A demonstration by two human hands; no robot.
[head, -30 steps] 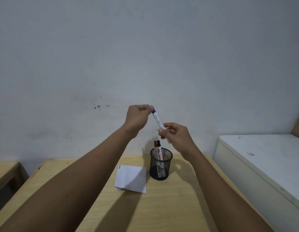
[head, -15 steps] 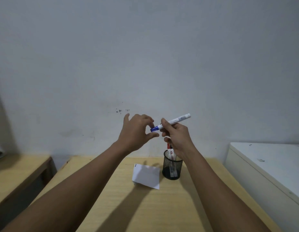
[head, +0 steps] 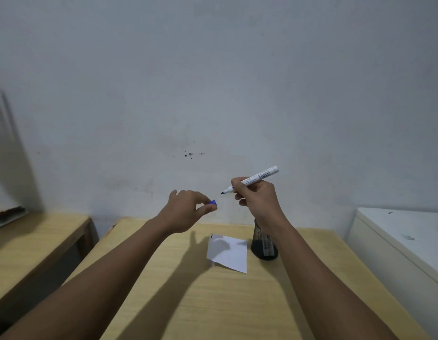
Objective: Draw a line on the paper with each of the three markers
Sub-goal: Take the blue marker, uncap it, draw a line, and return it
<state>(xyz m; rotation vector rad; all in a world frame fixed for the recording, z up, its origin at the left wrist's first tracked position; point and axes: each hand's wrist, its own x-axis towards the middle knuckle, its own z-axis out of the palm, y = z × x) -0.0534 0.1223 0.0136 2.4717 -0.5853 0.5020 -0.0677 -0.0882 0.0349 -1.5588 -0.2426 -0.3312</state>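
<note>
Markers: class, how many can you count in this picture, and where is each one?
2 for certain: one uncapped marker in the right hand, and at least one in the mesh cup. The arm and mesh hide the cup's contents, so more may sit there.

The white marker (head: pixel 257 178) has a black barcode near its back end and a line of tiny orange print beside it. The print is too small to read. No other words or numbers show anywhere.
</note>
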